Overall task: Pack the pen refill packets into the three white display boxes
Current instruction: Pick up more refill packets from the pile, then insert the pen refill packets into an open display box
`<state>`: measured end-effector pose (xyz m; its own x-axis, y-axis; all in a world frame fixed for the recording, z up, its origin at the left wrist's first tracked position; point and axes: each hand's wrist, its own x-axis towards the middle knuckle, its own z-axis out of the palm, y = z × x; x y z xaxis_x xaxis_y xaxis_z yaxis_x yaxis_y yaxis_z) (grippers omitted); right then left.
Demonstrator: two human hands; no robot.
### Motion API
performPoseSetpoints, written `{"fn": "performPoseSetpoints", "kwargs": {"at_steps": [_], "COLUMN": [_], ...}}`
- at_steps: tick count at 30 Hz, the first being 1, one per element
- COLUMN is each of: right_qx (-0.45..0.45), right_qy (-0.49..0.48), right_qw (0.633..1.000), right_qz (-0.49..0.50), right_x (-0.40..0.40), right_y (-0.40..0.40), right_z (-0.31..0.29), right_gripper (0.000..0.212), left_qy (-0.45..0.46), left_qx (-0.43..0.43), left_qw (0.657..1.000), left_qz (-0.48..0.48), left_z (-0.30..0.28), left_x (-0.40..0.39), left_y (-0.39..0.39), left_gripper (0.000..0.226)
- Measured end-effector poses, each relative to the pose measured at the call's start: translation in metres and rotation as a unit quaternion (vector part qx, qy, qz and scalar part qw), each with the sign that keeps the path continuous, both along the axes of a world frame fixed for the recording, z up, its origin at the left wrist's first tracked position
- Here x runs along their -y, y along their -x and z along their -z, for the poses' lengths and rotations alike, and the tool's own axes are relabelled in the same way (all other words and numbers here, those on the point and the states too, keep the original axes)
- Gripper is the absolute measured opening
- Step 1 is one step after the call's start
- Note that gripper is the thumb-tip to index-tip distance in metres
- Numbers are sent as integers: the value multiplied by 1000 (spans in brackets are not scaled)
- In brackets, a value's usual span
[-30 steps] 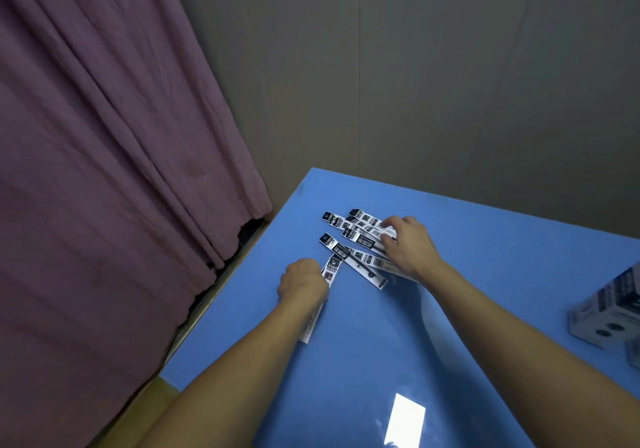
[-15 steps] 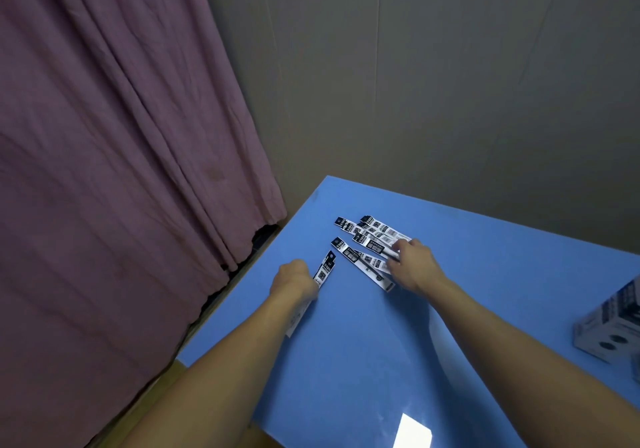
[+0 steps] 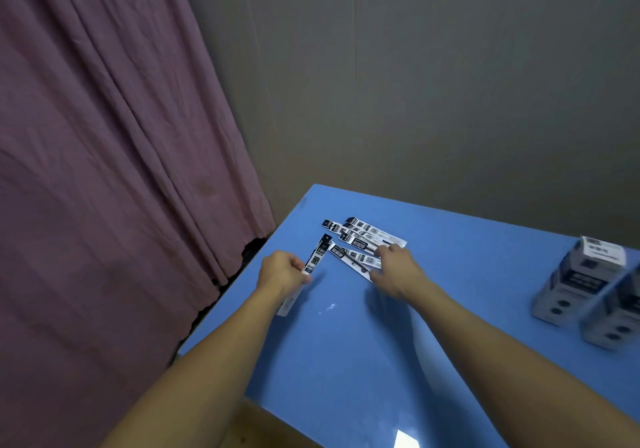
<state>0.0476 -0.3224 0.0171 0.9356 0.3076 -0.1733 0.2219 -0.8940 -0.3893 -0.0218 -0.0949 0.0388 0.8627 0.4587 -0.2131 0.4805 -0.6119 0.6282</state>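
Head view: at frame centre, the left hand curls around one refill packet. The right hand, fingers bent, presses on the loose pile of packets just beyond it (grip unclear). Display boxes stand far right. Slippery overlapping packets might slide apart or drop when lifted.

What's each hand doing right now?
Left hand: grips one refill packet.
Right hand: on the loose packets; grip cannot be told.

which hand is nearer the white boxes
Right. The right hand rests on the loose packets, on the side toward the white boxes; the left hand, gripping one packet, is farther away.
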Motion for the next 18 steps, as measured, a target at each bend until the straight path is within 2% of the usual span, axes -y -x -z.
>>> {"fn": "performPoseSetpoints", "kwargs": {"at_steps": [8, 18], "right_qx": [21, 35], "right_qy": [32, 58], "right_qw": [998, 988], "right_qz": [43, 141], "right_x": [33, 118], "right_y": [69, 155], "right_z": [-21, -58], "right_gripper": [48, 54], "left_qy": [54, 56], "left_qx": [81, 136], "left_qw": [993, 968], "left_qz": [72, 204], "left_z": [-23, -69], "left_x": [31, 106], "left_y": [37, 64], "left_gripper": [20, 14]}}
